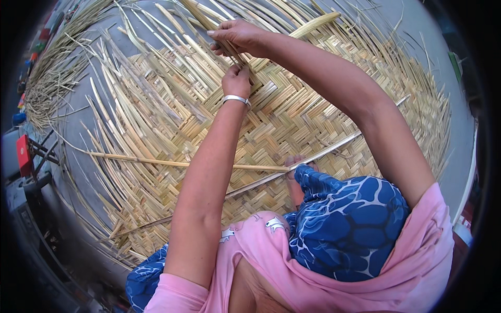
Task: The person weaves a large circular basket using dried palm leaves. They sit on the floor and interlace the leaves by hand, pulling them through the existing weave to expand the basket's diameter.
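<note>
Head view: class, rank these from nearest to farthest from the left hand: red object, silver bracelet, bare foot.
1. Silver bracelet: just below the left hand.
2. Bare foot: lower down, to the right.
3. Red object: far left of the picture.

The mat (334, 117) lies on the floor (412, 23), with what seem loose strips (52, 96) heaped to its left.

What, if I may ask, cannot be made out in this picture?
In the head view:
Woven mat under the left forearm: hidden by that arm.
Held strip, far end: cut off by the top edge.
Foot: partly covered by blue cloth.
Clutter at lower left: dark, blurred.
</note>
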Motion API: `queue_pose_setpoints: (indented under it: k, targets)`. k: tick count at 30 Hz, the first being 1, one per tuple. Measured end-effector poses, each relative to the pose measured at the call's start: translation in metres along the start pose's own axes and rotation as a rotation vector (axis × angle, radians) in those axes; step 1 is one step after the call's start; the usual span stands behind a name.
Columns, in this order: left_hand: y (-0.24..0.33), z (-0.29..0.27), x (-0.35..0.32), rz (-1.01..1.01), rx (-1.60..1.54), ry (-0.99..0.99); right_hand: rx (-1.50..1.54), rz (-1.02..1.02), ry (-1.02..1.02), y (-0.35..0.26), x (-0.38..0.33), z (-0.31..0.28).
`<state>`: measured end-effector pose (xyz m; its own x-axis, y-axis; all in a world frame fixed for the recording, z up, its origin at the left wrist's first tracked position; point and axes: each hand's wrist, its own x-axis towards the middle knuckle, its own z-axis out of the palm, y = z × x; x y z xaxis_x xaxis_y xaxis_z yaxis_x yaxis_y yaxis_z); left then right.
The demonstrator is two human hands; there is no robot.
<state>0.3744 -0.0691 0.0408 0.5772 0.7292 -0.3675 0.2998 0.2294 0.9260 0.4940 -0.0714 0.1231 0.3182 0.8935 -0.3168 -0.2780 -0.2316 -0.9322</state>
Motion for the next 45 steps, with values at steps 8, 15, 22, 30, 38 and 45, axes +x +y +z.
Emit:
queue_pose_setpoints:
  k: [8, 15, 22, 30, 38, 45]
  targets:
    - [-0.002, 0.013, 0.004, -0.013, 0.01, 0.146, 0.191, -0.043, 0.091, 0.015, -0.013, -0.006]
    - [0.007, 0.01, 0.001, -0.083, -0.113, 0.112, 0.372, -0.019, 0.034, 0.016, -0.042, -0.007]
    - [-0.006, -0.005, 0.005, 0.074, -0.253, -0.013, 0.302, -0.079, 0.241, 0.016, -0.024, -0.023]
    - [-0.022, -0.004, 0.002, 0.409, 0.304, -0.013, 0.31, -0.073, 0.201, 0.024, -0.001, -0.022]
    - [-0.011, 0.005, 0.005, 0.29, 0.353, 0.033, 0.381, -0.071, 0.244, 0.03, 0.002, -0.027]
    - [-0.007, 0.012, 0.001, 0.285, 0.402, 0.17, 0.427, -0.059, 0.267, 0.024, -0.023, -0.019]
